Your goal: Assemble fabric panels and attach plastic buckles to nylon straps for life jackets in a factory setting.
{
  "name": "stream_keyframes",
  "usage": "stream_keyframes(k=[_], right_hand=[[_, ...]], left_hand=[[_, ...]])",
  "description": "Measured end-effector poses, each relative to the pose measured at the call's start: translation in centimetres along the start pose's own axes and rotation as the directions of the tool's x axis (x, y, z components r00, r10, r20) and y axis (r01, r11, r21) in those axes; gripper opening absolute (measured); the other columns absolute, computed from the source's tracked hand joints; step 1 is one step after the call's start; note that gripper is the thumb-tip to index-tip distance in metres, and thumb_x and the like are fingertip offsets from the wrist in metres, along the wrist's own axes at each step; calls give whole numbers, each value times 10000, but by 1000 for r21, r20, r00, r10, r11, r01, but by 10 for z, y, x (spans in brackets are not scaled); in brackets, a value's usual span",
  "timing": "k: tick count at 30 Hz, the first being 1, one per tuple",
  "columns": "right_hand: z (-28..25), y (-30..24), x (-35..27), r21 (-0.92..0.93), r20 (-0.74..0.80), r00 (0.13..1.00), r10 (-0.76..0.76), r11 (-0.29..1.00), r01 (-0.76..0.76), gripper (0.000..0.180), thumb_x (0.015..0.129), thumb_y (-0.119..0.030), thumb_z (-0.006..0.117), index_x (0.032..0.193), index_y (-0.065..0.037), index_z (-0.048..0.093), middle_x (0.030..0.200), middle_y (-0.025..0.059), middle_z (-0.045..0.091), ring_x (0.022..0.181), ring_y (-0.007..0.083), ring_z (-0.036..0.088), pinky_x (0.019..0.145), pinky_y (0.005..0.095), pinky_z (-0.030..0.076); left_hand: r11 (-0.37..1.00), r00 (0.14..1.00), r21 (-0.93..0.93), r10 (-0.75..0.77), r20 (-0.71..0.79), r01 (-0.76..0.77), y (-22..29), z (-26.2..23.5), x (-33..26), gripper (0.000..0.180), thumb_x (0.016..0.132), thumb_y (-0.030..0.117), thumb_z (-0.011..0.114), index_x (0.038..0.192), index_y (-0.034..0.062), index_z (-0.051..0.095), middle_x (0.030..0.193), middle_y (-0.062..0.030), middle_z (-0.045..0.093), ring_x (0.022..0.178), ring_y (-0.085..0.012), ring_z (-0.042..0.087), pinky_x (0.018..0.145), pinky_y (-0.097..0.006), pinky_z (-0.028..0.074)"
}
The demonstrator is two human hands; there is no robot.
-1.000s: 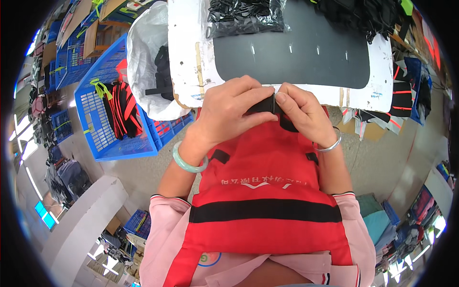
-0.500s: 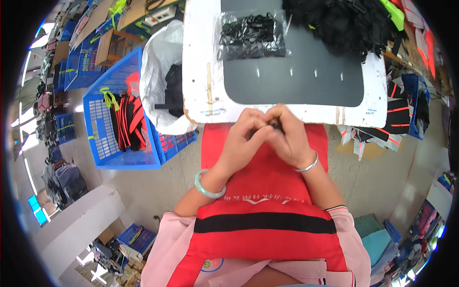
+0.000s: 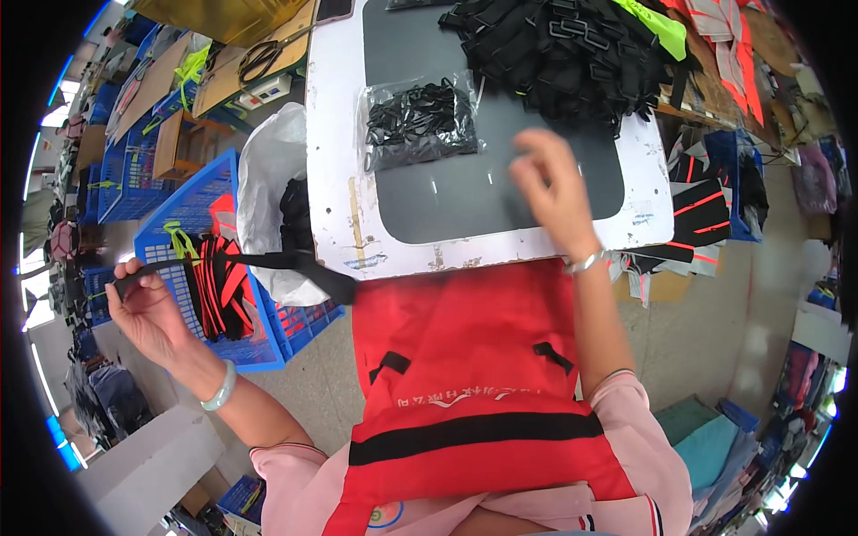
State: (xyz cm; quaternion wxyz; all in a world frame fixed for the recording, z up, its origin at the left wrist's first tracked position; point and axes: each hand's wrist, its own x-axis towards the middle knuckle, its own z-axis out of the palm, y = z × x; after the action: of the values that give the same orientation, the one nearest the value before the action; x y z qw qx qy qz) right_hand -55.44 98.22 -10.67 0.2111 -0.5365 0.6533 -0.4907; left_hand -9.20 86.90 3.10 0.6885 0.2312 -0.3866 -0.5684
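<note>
My left hand [image 3: 147,308] is out at the far left, its fingers closed on one end of a black webbing strap [image 3: 277,260]. The strap stretches rightward past the blue basket and white sack, its loose end at the table's near left corner. Over the grey table top, my right hand [image 3: 554,192] has its fingers apart and slightly bent, with nothing visible in it. Beyond that hand lies a big heap of black straps with buckles [image 3: 554,62]. A clear plastic bag of small black parts [image 3: 420,125] rests left of the heap.
The white-edged table [image 3: 429,260] stands before me. At its left are a white sack [image 3: 268,170] with black material and a blue basket [image 3: 262,357] holding black and orange-red strips. Scissors [image 3: 259,61] lie on a side bench. Striped strips [image 3: 697,214] hang at the right.
Both hands were together at the table's near edge. My left hand has swung far left, drawing out the black strap; my right hand has moved forward over the table. The view has shifted.
</note>
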Motion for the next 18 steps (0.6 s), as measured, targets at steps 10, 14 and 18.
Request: stream_keyframes(k=[10, 14, 18], right_hand=[[-6, 33, 97, -377, -257, 966, 22, 918, -122, 355, 882, -243, 518, 1190, -69, 555, 1032, 201, 571, 843, 351, 592, 792, 385, 480], [-3, 43, 83, 42, -326, 933, 152, 988, -146, 325, 908, -181, 499, 1201, -51, 554, 988, 127, 608, 822, 236, 611, 711, 317, 514], [-9, 42, 94, 370, -310, 913, 266, 918, -142, 307, 936, -152, 454, 1188, -10, 556, 1005, 92, 619, 819, 148, 613, 664, 264, 524]], left_hand=[[435, 980, 883, -161, -117, 176, -174, -34, -17, 293, 908, 252, 588, 1047, -6, 600, 1155, -107, 591, 1006, -158, 557, 911, -273, 418], [597, 962, 795, -266, 68, 108, -216, -5, -51, 171, 896, 121, 581, 991, -16, 613, 1091, -106, 607, 989, -153, 557, 876, -274, 428], [585, 918, 809, -294, 266, -47, -228, 46, -67, 104, 861, 60, 589, 915, -26, 612, 1034, -114, 620, 951, -167, 571, 846, -269, 430]])
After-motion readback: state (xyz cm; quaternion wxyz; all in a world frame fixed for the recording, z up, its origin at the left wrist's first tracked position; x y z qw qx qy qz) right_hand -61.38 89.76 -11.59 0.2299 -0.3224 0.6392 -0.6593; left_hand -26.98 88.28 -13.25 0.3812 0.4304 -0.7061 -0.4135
